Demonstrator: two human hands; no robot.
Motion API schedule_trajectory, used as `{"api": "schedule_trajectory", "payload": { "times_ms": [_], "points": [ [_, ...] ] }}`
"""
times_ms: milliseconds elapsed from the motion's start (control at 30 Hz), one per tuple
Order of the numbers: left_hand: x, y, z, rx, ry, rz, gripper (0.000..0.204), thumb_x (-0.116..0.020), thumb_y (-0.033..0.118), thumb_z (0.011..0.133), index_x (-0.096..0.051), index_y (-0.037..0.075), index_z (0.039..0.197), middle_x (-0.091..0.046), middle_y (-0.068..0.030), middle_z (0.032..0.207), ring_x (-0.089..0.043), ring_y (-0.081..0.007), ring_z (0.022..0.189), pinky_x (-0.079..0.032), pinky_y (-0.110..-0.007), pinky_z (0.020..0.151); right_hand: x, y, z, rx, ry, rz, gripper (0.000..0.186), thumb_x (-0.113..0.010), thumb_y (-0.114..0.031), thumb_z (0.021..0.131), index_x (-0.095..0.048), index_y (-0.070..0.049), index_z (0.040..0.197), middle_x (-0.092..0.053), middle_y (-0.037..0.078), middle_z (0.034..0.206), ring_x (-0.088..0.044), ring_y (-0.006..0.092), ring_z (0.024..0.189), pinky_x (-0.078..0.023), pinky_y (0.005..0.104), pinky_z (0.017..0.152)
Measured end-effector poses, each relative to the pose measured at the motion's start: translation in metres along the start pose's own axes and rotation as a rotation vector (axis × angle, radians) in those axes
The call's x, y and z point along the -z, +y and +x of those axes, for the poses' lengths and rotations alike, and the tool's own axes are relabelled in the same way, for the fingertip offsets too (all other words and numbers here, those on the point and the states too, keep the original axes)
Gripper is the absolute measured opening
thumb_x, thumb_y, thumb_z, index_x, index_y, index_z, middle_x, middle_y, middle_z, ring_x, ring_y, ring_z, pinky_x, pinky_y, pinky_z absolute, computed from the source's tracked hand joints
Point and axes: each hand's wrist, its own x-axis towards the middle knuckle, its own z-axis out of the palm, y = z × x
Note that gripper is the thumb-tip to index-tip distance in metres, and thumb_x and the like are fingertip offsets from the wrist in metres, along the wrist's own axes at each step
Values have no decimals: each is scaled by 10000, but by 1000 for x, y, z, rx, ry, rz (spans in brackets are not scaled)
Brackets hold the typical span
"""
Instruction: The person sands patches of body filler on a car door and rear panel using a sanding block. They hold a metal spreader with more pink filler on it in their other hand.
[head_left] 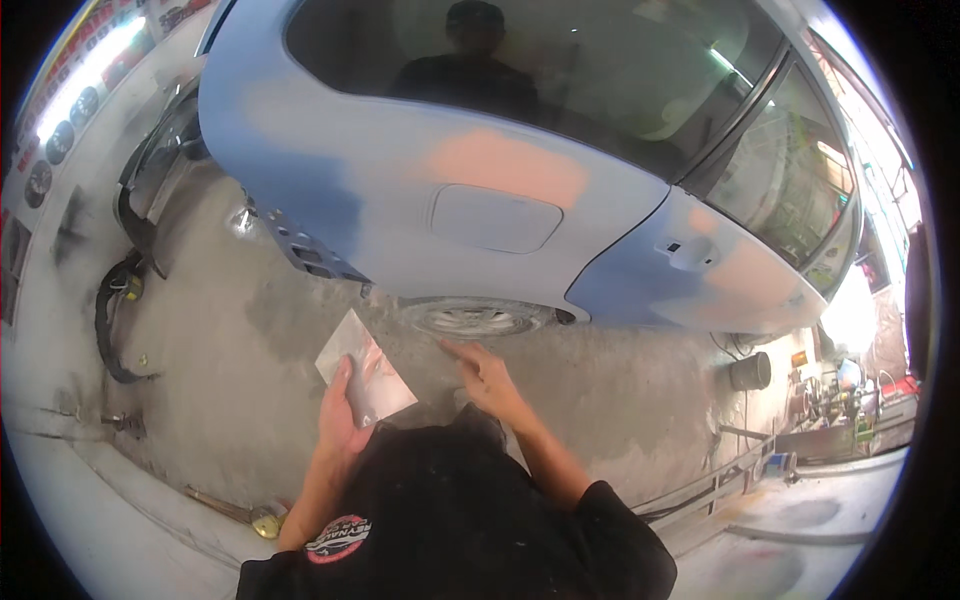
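Observation:
My left hand (343, 405) grips a thin, pale rectangular sheet (365, 370) by its lower left side, thumb on top. A pinkish smear or reflection shows across the sheet; I cannot tell which. To its right, my right hand (485, 380) is raised with the index finger stretched out and the other fingers partly curled. No object shows in it. Both hands are apart from the car body (400, 220), which is grey and blue with peach patches. The nearest peach patch (510, 165) lies above the closed fuel flap (497, 218).
Under the car side is a dusty wheel (470, 318). Dark car parts (125, 300) lie along the left wall. At the right stand a grey bucket (750, 371) and a metal rail frame (715, 480). A yellowish item (267, 524) rests at lower left on the concrete floor (220, 390).

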Motion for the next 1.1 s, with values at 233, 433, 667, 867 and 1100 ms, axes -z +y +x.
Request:
{"api": "schedule_trajectory", "payload": {
  "times_ms": [233,433,667,867,1100],
  "points": [
    [25,50,6,492,-78,-223,339,-602,374,966,-612,63,1101,-677,-81,997,-668,-191,831,-560,-315,622,-56,-62,-31,-212,127,277,533,-440,28,836,-591,-71,1337,-609,188,1313,-594,327,1185,-416,377,1043],
    [-4,35,4,773,-178,112,323,-574,385,982,-608,71,1050,-666,-80,933,-641,-165,714,-444,-248,470,-52,-119,-60,-308,362,212,461,-422,117,846,-641,6,1236,-649,110,1198,-602,175,1099,-437,276,971],
    [-19,28,7,192,-370,734,382,-576,386,986,-677,21,1029,-660,-53,824,-596,-119,743,-476,-339,592,-15,-168,-75,55,555,-268,429,-560,92,786,-672,-49,1175,-622,137,1224,-609,286,1112,-444,398,986],
    [-52,0,-22,-306,-431,1090,557,-542,429,994,-628,-79,783,-588,-50,589,-503,-99,596,-429,-340,551,-31,-137,-110,144,260,-838,523,-661,-61,743,-639,-173,1254,-557,75,1312,-498,309,1254,-330,552,1075],
    [-99,4,-22,-7,-98,506,462,-600,419,958,-637,-19,1100,-679,-100,967,-646,-164,810,-528,-346,680,-8,-131,-155,154,273,-498,499,-640,3,747,-659,-141,1224,-620,105,1253,-575,327,1194,-388,541,1048]
  ]
}}
